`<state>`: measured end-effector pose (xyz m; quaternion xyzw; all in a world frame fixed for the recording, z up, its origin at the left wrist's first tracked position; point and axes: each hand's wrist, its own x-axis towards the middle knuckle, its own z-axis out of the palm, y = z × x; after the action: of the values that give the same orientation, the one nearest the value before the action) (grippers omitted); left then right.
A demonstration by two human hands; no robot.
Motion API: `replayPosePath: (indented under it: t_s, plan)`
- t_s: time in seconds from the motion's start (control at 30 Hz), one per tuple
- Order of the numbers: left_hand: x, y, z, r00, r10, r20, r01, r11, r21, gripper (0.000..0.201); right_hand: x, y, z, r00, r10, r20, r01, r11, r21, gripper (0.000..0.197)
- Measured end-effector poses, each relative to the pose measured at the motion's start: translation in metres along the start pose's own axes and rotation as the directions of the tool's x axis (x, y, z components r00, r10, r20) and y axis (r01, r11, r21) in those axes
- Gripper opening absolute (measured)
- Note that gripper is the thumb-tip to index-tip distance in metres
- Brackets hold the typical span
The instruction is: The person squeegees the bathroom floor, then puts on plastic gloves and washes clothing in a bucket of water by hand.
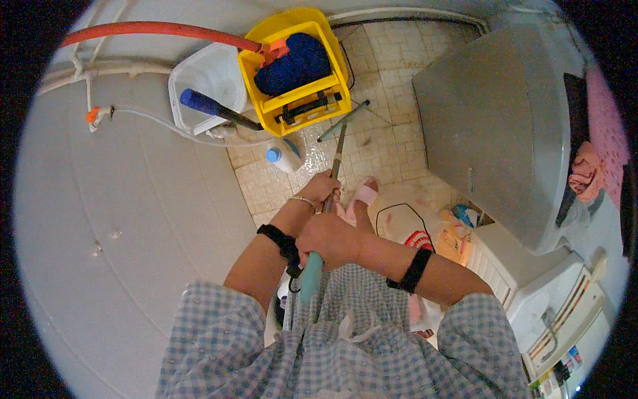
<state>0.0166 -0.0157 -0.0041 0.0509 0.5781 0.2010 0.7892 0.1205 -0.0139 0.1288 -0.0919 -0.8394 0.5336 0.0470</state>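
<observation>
Both hands are closed around the pole of a floor squeegee (338, 154). My left hand (320, 188) grips it lower down, farther from my body. Nearer to me, my right hand (329, 238) wraps the upper part, and the teal handle end (311, 276) sticks out below it. The pole slants away to a thin, narrow head (343, 122) lying on the tiled floor, just in front of a yellow mop bucket (340, 100). Wet, shiny tiles (320, 154) show beside the pole.
A dark blue mop head (296, 65) with a red pole sits in the bucket. Left of it are a white basin (206, 76), a blue-handled tool (211, 104) and a white bottle (286, 157). A grey appliance (488, 126) stands right. A hose (153, 118) runs along the left wall.
</observation>
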Motion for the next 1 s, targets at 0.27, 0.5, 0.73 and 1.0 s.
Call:
replayPosePath:
  t_s: [0.27, 0.5, 0.73, 1.0]
  plan:
    - [0.005, 0.037, -0.010, 0.997, 0.074, 0.035, -0.078, 0.985, 0.156, 0.007, 0.017, 0.008, -0.022, 0.907, -0.168, -0.386, 0.172, 0.985, -0.022, 0.013]
    - [0.019, -0.002, -0.009, 0.990, 0.143, -0.008, -0.102, 0.742, 0.662, 0.015, -0.007, 0.016, 0.014, 0.998, -0.037, -0.042, 0.034, 0.997, -0.068, 0.014]
    - [0.078, -0.044, -0.032, 0.947, 0.320, 0.012, -0.132, 0.357, 0.925, 0.037, -0.032, 0.043, 0.024, 0.872, -0.087, -0.482, -0.068, 0.953, -0.295, 0.035]
    - [0.031, 0.018, 0.008, 0.982, 0.190, 0.018, -0.143, 0.669, 0.729, 0.008, -0.031, 0.036, 0.025, 0.590, 0.333, -0.735, -0.381, 0.918, 0.110, 0.031]
